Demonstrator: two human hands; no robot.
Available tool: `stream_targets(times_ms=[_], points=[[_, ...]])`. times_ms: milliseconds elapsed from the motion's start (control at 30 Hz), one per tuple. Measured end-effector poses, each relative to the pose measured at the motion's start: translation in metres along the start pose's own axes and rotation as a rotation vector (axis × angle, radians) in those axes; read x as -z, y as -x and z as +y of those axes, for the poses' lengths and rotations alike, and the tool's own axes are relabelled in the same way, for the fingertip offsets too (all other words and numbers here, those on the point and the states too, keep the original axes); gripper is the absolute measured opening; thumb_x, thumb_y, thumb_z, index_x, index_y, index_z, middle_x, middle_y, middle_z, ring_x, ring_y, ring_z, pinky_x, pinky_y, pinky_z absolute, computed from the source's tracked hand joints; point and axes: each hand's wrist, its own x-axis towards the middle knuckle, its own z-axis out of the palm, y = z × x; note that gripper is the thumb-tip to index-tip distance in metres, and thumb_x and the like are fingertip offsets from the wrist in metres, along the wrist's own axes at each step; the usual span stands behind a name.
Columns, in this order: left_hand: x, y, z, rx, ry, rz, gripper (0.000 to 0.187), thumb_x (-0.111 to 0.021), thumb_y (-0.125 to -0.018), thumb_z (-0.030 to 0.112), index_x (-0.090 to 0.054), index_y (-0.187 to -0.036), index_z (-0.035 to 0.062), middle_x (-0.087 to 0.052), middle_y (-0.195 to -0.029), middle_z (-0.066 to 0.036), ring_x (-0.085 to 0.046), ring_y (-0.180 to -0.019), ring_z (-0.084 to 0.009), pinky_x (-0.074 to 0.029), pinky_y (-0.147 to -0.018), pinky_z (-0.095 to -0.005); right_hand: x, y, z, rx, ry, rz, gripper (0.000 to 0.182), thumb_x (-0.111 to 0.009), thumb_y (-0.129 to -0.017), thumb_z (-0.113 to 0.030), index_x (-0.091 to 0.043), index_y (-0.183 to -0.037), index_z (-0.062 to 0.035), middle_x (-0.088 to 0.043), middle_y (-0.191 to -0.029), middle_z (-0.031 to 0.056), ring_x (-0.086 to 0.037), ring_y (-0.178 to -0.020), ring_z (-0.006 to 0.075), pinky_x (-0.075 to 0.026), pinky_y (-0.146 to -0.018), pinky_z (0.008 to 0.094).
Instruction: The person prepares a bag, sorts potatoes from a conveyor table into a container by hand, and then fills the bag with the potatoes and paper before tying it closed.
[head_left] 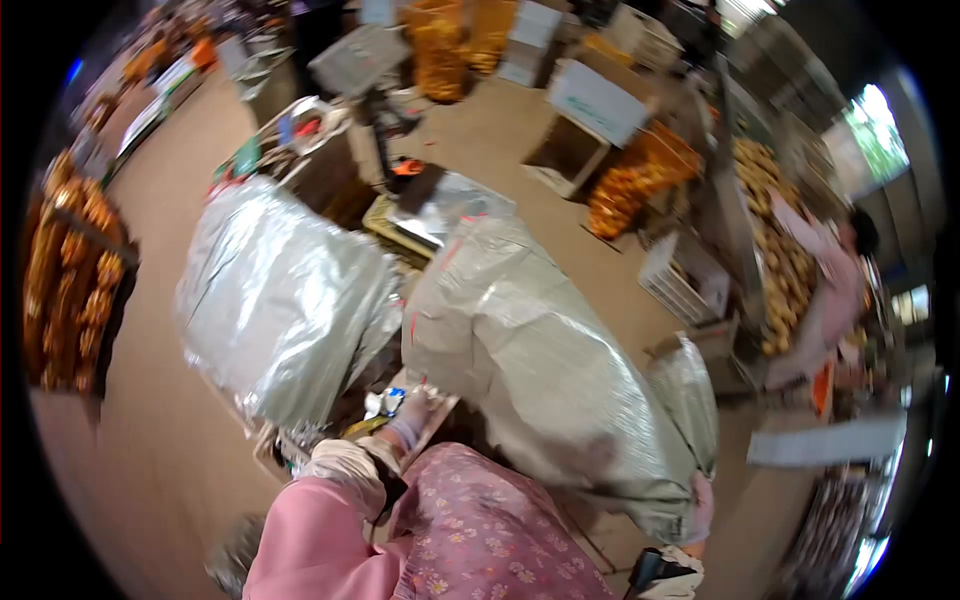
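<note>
A large grey-white plastic sack point(540, 350), long and bulging, stretches across the middle of the view. Its lower right end is gripped by my right hand point(702, 505), which is closed on the gathered material. My left hand point(412, 410) is at a small wooden ledge, beside a blue-and-white crumpled packet point(385, 402); its fingers are blurred, so I cannot make out whether they hold anything. To the left, a stack of folded shiny plastic sacks point(285, 295) lies just beyond my left arm.
An orange net bag point(645, 180) and a white crate point(685, 275) stand on the floor ahead. Filled orange bags point(75, 270) are piled at far left. On the right, a person in pink point(830, 270) reaches over a long bin of round produce point(775, 240).
</note>
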Motion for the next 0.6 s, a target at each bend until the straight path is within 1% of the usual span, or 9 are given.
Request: stream_targets(times_ms=[100, 267, 367, 400, 433, 467, 500, 533, 600], points=[[-0.015, -0.01, 0.063, -0.537, -0.168, -0.096, 0.064, -0.024, -0.111, 0.05, -0.053, -0.143, 0.0021, -0.061, -0.139, -0.014, -0.056, -0.13, -0.0264, -0.044, -0.11, -0.0347, 0.068, 0.079, -0.021, 0.139, 0.028, 0.053, 0.05, -0.058, -0.099, -0.032, -0.057, -0.138, 0.0004, -0.066, -0.131, 0.0147, -0.062, -0.12, 0.03, -0.049, -0.107, 0.0432], [-0.188, -0.032, 0.142, -0.133, 0.458, -0.595, 0.093, -0.023, -0.099, 0.078, -0.048, -0.15, 0.0045, -0.058, -0.145, -0.014, -0.053, -0.135, -0.0282, -0.038, -0.117, -0.0392, 0.149, 0.192, 0.018, 0.209, -0.153, 0.384, 0.046, -0.057, -0.102, -0.031, -0.061, -0.132, 0.0029, -0.068, -0.128, 0.0159, -0.065, -0.115, 0.0291, -0.051, -0.102, 0.0401], [-0.276, -0.018, 0.18, -0.056, 0.27, -1.027, 0.093, -0.029, -0.099, 0.077, -0.043, -0.152, 0.0015, -0.054, -0.148, -0.017, -0.05, -0.139, -0.0295, -0.037, -0.118, -0.0422, 0.283, 0.268, 0.11, 0.217, 0.347, 0.624, 0.038, -0.054, -0.105, -0.027, -0.067, -0.121, 0.0038, -0.072, -0.119, 0.0142, -0.068, -0.111, 0.0276, -0.052, -0.095, 0.0358], [-0.283, -0.032, 0.181, -0.415, -0.276, -0.982, 0.093, -0.033, -0.099, 0.075, -0.041, -0.152, -0.0004, -0.054, -0.149, -0.017, -0.049, -0.139, -0.0294, -0.038, -0.118, -0.0424, 0.233, 0.285, 0.095, 0.182, 0.657, 0.624, 0.04, -0.049, -0.109, -0.032, -0.069, -0.119, 0.0018, -0.073, -0.111, 0.0085, -0.067, -0.103, 0.0214, -0.053, -0.091, 0.0362], [-0.308, -0.021, 0.187, -0.105, -0.049, -1.121, 0.087, -0.041, -0.1, 0.069, -0.04, -0.153, -0.0009, -0.056, -0.147, -0.018, -0.051, -0.139, -0.0287, -0.038, -0.118, -0.042, 0.254, 0.304, 0.125, 0.236, 1.065, 0.664, 0.043, -0.046, -0.109, -0.033, -0.069, -0.118, 0.0021, -0.072, -0.112, 0.009, -0.067, -0.103, 0.0206, -0.051, -0.092, 0.0355], [-0.334, -0.009, 0.193, 0.23, 0.157, -1.179, 0.083, -0.048, -0.102, 0.063, -0.039, -0.153, -0.0014, -0.057, -0.145, -0.019, -0.052, -0.138, -0.0279, -0.039, -0.117, -0.0415, 0.271, 0.311, 0.146, 0.227, 0.986, 0.729, 0.043, -0.046, -0.109, -0.033, -0.069, -0.118, 0.0014, -0.072, -0.113, 0.0103, -0.066, -0.105, 0.0211, -0.051, -0.094, 0.0363], [-0.358, -0.013, 0.186, 0.267, -0.101, -1.021, 0.071, -0.053, -0.103, 0.056, -0.049, -0.148, 0.0023, -0.065, -0.133, -0.017, -0.058, -0.129, -0.0254, -0.041, -0.114, -0.0411, 0.288, 0.325, 0.167, 0.215, 0.906, 0.788, 0.042, -0.045, -0.109, -0.033, -0.069, -0.119, 0.0008, -0.073, -0.114, 0.0116, -0.066, -0.107, 0.0216, -0.05, -0.095, 0.0371], [-0.385, -0.005, 0.176, -0.12, -0.563, -1.19, 0.061, -0.055, -0.103, 0.053, -0.056, -0.14, 0.0044, -0.069, -0.121, -0.014, -0.062, -0.115, -0.021, -0.046, -0.103, -0.037, 0.253, 0.325, 0.141, 0.11, 0.806, 0.801, 0.043, -0.045, -0.109, -0.032, -0.068, -0.122, 0.0017, -0.072, -0.118, 0.0156, -0.064, -0.114, 0.0247, -0.048, -0.1, 0.0382], [-0.43, 0.026, 0.135, -0.382, -1.085, -1.196, 0.044, -0.057, -0.104, 0.048, -0.065, -0.122, 0.0081, -0.07, -0.1, -0.006, -0.063, -0.092, -0.0136, -0.05, -0.083, -0.0297, 0.309, 0.332, 0.191, 0.01, 0.789, 0.919, 0.042, -0.047, -0.106, -0.03, -0.063, -0.131, 0.0, -0.068, -0.129, 0.0188, -0.063, -0.12, 0.0311, -0.047, -0.103, 0.0409]])
